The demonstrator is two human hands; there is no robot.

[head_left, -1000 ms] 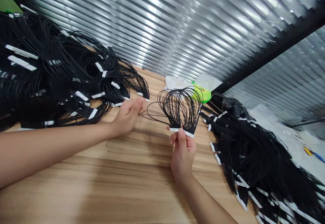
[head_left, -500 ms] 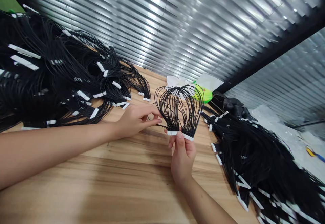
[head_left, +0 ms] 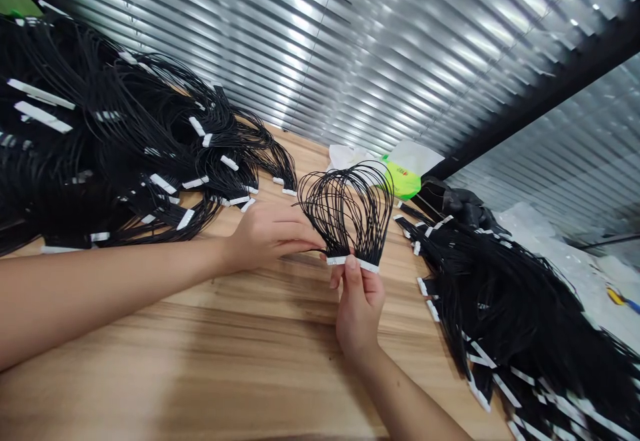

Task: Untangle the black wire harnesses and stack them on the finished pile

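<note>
Entry: one looped bundle of thin black insulated wires (head_left: 345,214), ends gathered in flat white plastic connector strips (head_left: 353,263), held upright above the light wood-grain desk (head_left: 200,341), near its far edge, between two heaps. The right hand (head_left: 359,311) has a clenched grip on the strips, thumb in front, fingers behind. The left hand (head_left: 270,235) has newly closed in on the bundle from the left, its straightened fingers now reaching the lower wires; whether that grip pinches a wire, I cannot tell. Also listed: left heap of black wire harnesses with white strips (head_left: 100,141), matching right heap of black wire harnesses (head_left: 505,307), and a crumpled lime-green plastic bag (head_left: 403,184) by the far edge.
</note>
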